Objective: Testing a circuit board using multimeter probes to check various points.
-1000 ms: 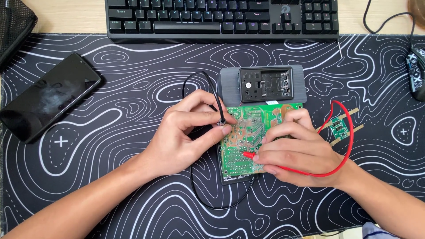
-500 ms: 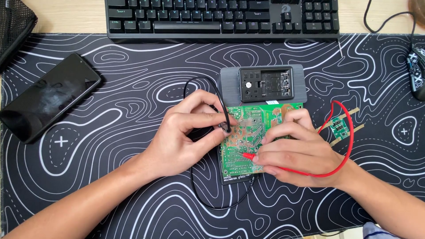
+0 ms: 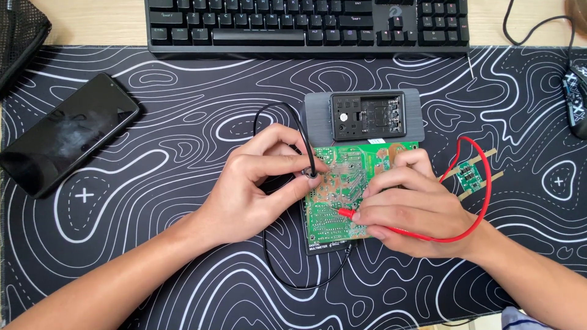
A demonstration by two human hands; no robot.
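A desk set up as a hobby electronics bench: keyboard, mouse and phone on a patterned desk mat, with a circuit board.

The head view was bright and evenly lit by soft, diffuse light from above, with colours clear and no dim corners. Shadows were faint and short, only a thin dark fringe under the left hand and right hand, while a dull smeared sheen lay across the glass of the black phone. Focus was sharp over the whole frame, without motion blur, though the keyboard bowed slightly along the top edge.
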